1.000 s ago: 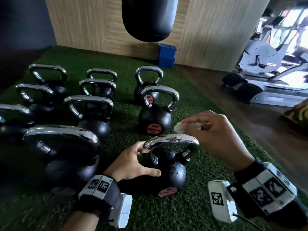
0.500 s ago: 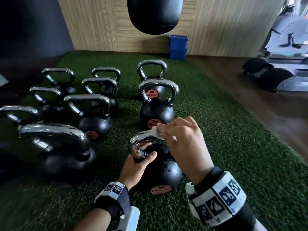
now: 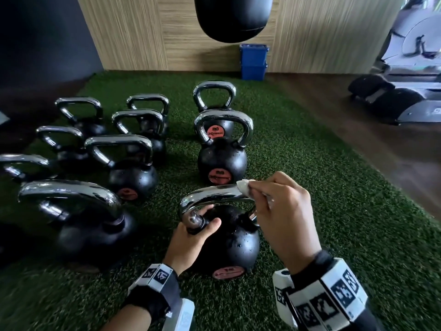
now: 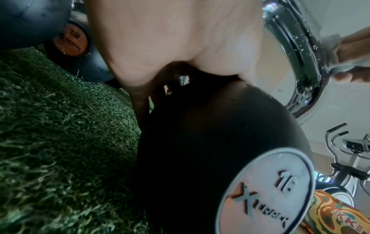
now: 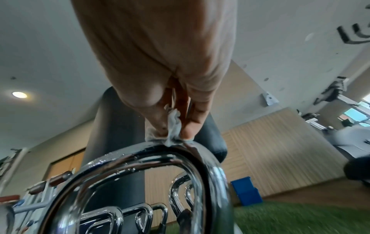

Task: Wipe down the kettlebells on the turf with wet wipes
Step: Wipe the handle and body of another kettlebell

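Chrome, beaded with droplets, is what you are working on: your right hand [image 3: 284, 211] is pinching a small crumpled white wet wipe [image 3: 244, 186] between thumb and fingers [image 5: 188, 131] and pressing it onto the top right bend of the curved handle [image 3: 214, 195] of the nearest black round kettlebell [image 3: 235, 244], which is standing on the green artificial turf [image 3: 334, 223] in front of the other black kettlebells [image 3: 220, 158]. Your left hand [image 3: 191, 237] is gripping the handle's left leg just above the ball, steadying it. The wipe is bunched very small, so I judge it could be slipping out of your pinch on the wet metal, or skipping parts of the handle. The ball is resting on soft turf, so a hard sideways push could be rocking it towards the big kettlebell [image 3: 78, 223] near your left.
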